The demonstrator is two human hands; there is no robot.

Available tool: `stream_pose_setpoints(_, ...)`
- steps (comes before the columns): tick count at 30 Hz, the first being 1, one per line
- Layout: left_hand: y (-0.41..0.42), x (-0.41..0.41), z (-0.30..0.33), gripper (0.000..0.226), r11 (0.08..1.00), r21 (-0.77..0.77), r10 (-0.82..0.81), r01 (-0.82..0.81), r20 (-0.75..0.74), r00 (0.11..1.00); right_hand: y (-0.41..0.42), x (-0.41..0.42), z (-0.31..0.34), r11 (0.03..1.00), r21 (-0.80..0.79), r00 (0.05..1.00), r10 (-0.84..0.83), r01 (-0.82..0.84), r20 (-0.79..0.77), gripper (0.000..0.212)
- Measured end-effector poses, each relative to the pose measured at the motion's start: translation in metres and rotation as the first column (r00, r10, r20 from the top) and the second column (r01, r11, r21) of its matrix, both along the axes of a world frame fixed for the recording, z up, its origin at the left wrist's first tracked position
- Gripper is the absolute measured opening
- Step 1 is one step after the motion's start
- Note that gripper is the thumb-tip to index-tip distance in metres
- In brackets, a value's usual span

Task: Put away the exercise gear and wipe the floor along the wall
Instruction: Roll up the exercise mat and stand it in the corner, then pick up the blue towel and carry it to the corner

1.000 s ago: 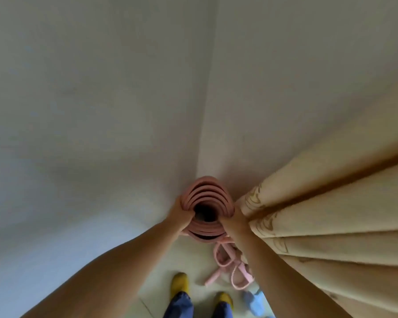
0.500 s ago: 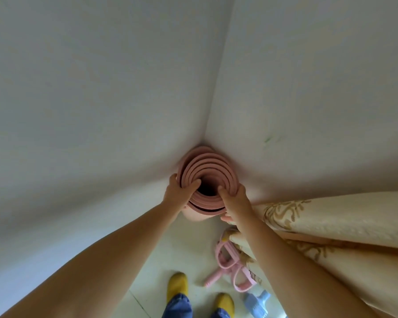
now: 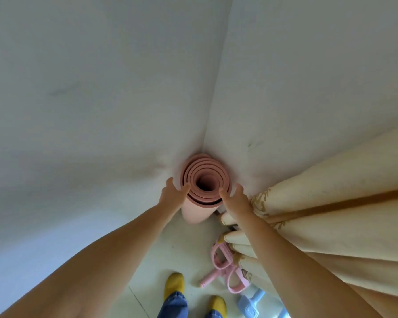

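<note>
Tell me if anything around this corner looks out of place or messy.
The rolled mat stands upright in the wall corner, tidy. The pink pedal puller lies loose on the floor, partly tucked under the curtain hem. A small green mark shows on the right wall.

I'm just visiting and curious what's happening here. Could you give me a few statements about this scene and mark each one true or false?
1. The rolled pink mat stands upright in the corner where two walls meet. True.
2. Only one hand is at the mat. False: the left hand and the right hand are both at its top rim.
3. A cream curtain hangs to the right of the mat. True.
4. The pink pull-band exerciser hangs on the wall. False: it lies on the floor by the curtain.
5. The person wears yellow footwear. True.
</note>
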State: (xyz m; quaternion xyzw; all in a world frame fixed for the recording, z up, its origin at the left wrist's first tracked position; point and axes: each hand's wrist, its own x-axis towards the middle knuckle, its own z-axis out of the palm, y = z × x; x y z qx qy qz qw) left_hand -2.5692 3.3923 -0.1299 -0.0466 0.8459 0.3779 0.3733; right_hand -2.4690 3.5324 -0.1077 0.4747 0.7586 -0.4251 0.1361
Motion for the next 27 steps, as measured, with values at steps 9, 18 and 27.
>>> stream_pose_setpoints(9, -0.062, 0.048, 0.133, 0.048, 0.941, -0.275, -0.32, 0.198, -0.531, 0.784, -0.031, 0.006, 0.115, 0.551, 0.547, 0.635, 0.772, -0.631, -0.045, 0.039)
stream_pose_setpoints(18, -0.173, 0.168, 0.186, 0.058, 0.821, -0.539, -0.291, -0.187, -0.677, 0.676, -0.121, 0.05, 0.167, 0.021, 0.778, 0.255, 0.95, -0.628, 0.18, 0.058)
stream_pose_setpoints(27, -0.357, 0.348, 0.193, 0.076, 0.561, -0.596, -0.049, -0.575, -0.717, 0.695, -0.304, 0.128, 0.174, -0.259, 0.746, -0.165, 0.966, -0.614, 0.2, 0.061)
